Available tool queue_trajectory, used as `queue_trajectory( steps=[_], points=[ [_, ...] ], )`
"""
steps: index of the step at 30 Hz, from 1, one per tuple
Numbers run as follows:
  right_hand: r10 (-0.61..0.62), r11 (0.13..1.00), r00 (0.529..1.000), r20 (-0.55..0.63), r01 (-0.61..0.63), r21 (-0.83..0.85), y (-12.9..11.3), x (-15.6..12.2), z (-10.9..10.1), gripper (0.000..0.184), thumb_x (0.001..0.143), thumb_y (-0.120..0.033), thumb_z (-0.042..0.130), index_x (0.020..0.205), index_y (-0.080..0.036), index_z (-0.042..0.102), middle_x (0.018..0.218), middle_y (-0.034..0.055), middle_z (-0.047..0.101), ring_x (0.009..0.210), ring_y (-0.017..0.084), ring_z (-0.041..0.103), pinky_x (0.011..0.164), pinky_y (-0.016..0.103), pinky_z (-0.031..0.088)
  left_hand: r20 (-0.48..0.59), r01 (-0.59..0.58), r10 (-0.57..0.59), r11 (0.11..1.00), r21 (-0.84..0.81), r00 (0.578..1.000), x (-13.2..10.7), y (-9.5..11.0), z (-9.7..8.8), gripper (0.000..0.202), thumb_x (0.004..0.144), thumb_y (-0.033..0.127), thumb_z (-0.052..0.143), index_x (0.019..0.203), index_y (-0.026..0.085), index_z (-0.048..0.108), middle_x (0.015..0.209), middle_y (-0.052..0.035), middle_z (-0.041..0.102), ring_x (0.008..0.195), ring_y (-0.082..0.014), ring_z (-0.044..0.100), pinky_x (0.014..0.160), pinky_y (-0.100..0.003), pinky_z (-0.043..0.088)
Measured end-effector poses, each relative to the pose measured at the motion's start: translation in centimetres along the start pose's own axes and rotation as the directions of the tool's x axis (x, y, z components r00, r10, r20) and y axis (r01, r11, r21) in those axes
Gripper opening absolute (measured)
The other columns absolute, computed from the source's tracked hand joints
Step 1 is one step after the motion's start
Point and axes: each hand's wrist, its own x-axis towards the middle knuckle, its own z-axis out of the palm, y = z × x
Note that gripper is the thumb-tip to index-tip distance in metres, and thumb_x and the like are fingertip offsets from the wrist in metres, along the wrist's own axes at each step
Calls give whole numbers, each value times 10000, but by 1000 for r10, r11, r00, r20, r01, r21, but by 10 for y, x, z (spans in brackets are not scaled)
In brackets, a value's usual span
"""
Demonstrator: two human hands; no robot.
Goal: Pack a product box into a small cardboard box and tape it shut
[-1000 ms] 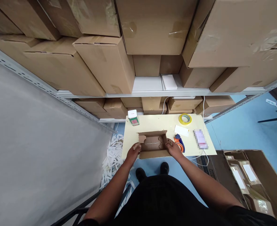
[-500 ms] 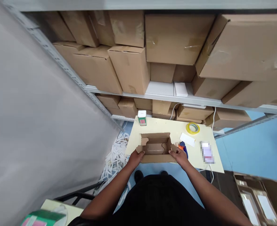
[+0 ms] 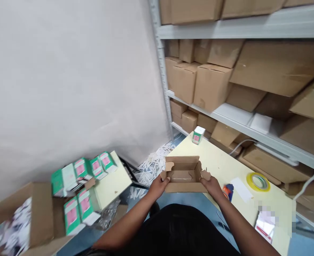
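Between my hands is an open cardboard box (image 3: 182, 187), held level with its inside facing up and nothing in it that I can see. My left hand (image 3: 158, 187) grips its left side, thumb over the edge. On the right side my right hand (image 3: 212, 186) grips the other end. Torn-looking flaps stick up at both ends. The box hangs in front of my body, by the left edge of the cream table (image 3: 221, 160). A small green and white box (image 3: 198, 135) stands at the table's far corner.
Yellow tape (image 3: 257, 181), a white slip (image 3: 241, 190), a blue and orange tool (image 3: 228, 191) and a phone (image 3: 265, 225) lie on the table. Green and pink boxes (image 3: 83, 204) crowd a second table (image 3: 111, 186) at left. Shelving (image 3: 242, 26) holds cartons; paper strips (image 3: 154, 165) cover the floor.
My view has swung left, bringing the second table with green boxes into sight. I have turned with the cardboard box still in both hands; it is now by the table's left edge.
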Motion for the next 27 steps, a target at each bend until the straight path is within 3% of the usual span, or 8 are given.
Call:
queue_trajectory(
  steps=[5, 9, 13, 16, 21, 24, 27],
  points=[
    [-87, 995, 985, 147, 93, -38, -32, -6, 41, 344, 751, -441, 662, 928, -161, 759, 965, 108, 810, 935, 309, 764, 741, 329, 572, -148, 63, -72, 996, -60, 986, -56, -24, -40, 417, 902, 503, 588, 1179, 213, 702, 1129, -73, 781, 1070, -298, 710, 901, -362, 523],
    [-142, 988, 949, 281, 152, -13, -59, -21, 90, 437, 720, -468, 700, 1022, -156, 749, 1040, 114, 805, 965, 312, 764, 779, 346, 591, -267, 46, -81, 989, -137, 960, -106, -59, -79, 428, 903, 495, 604, 1226, 232, 702, 1168, -69, 775, 1092, -307, 704, 930, -368, 520],
    [-213, 960, 920, 329, 259, -103, -88, -55, 152, 392, 707, -490, 666, 954, -201, 757, 1007, 102, 808, 975, 330, 759, 784, 365, 587, -345, 20, -103, 971, -237, 933, -160, -113, -120, 484, 908, 517, 606, 1289, 225, 677, 1215, -85, 760, 1139, -316, 690, 970, -397, 519],
    [-265, 937, 898, 352, 326, -127, -107, -92, 200, 331, 691, -494, 641, 866, -236, 753, 967, 100, 808, 951, 338, 761, 750, 368, 583, -343, -68, -61, 933, -353, 937, -205, -161, -154, 567, 924, 558, 584, 1371, 212, 634, 1276, -103, 735, 1185, -309, 674, 985, -411, 526],
    [-242, 921, 876, 417, 343, -185, -133, -153, 270, 354, 668, -528, 621, 835, -239, 738, 889, 83, 804, 886, 324, 761, 712, 367, 581, -348, -172, 19, 893, -416, 937, -286, -232, -213, 535, 917, 565, 623, 1336, 239, 683, 1344, -108, 705, 1171, -295, 687, 1006, -429, 529],
    [-225, 922, 876, 426, 333, -197, -150, -180, 302, 404, 667, -549, 625, 866, -215, 739, 913, 107, 804, 889, 331, 756, 726, 386, 583, -446, -133, -57, 915, -382, 893, -327, -262, -253, 464, 898, 537, 646, 1227, 225, 742, 1257, -105, 747, 1149, -291, 697, 1008, -414, 527],
    [-228, 914, 868, 442, 347, -211, -166, -194, 327, 396, 663, -557, 635, 849, -221, 733, 920, 123, 803, 903, 351, 749, 738, 414, 583, -570, -50, -131, 955, -291, 811, -353, -283, -306, 405, 881, 494, 642, 1151, 217, 763, 1132, -83, 784, 1049, -277, 718, 948, -382, 547]
  ],
)
